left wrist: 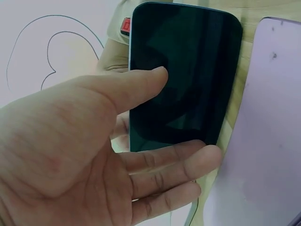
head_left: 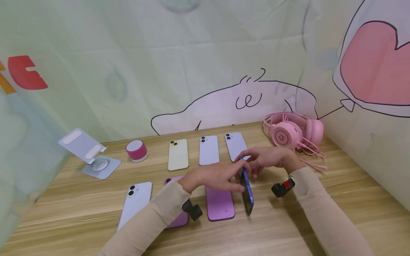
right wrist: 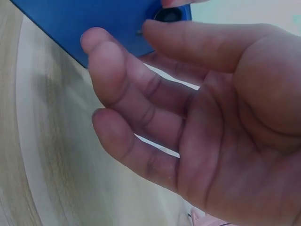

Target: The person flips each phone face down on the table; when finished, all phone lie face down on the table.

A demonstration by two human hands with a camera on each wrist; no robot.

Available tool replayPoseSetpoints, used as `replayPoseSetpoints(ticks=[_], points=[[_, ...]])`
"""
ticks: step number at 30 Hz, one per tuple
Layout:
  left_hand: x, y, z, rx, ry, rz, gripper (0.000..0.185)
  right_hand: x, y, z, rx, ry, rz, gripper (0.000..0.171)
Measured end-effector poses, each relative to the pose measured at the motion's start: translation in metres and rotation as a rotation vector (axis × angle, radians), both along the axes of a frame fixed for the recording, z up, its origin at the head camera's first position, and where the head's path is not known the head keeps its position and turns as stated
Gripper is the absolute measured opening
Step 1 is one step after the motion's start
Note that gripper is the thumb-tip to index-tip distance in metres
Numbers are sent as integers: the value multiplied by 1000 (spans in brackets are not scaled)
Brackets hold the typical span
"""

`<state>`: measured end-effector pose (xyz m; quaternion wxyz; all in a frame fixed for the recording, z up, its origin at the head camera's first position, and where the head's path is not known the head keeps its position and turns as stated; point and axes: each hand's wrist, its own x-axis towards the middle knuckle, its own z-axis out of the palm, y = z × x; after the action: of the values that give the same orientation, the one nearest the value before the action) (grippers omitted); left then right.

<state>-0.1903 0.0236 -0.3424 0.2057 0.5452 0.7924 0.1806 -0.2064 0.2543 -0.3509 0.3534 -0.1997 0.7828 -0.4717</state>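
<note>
A blue phone [head_left: 247,186] stands on its long edge, tilted, between both hands, dark screen facing left. My left hand [head_left: 216,177] holds it by its far end; in the left wrist view the thumb lies over the dark screen [left wrist: 188,56]. A left fingertip shows on the blue back by the camera lens [right wrist: 168,14] in the right wrist view. My right hand [head_left: 267,158] grips the same end from the back side, thumb beside the lens, other fingers loosely bent. Under the left hand lies a magenta phone [head_left: 220,204], partly covered.
Behind the hands lie a yellow phone [head_left: 178,155] and two pale phones [head_left: 209,151]. A white phone [head_left: 135,201] and another magenta phone [head_left: 177,222] lie by the left forearm. Pink headphones [head_left: 288,131] sit back right; a folding stand [head_left: 96,160] and small pink speaker [head_left: 137,151] sit left.
</note>
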Motion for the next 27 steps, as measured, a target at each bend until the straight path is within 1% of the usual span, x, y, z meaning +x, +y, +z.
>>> replayPoseSetpoints(ticks=[6, 12, 15, 18, 21, 23, 27], points=[[-2, -3, 5, -26, 5, 13, 43, 1, -3, -3, -21, -9, 20, 49], [-4, -6, 9, -45, -14, 14, 40, 2, -4, -3, 2, -8, -7, 69], [-4, -8, 11, -56, -10, 16, 38, 2, -4, -3, 22, -7, -10, 73], [-5, -10, 14, -57, -19, 12, 37, 2, -4, -3, 41, -2, 9, 70], [-6, -11, 16, -57, -28, 1, 39, 1, -4, -3, 54, -6, 21, 61], [-6, -12, 16, -61, -24, -6, 41, 1, -4, -4, 58, -17, 27, 57], [-8, -12, 17, -76, 9, -16, 42, 1, -4, -4, 69, -32, 22, 51]])
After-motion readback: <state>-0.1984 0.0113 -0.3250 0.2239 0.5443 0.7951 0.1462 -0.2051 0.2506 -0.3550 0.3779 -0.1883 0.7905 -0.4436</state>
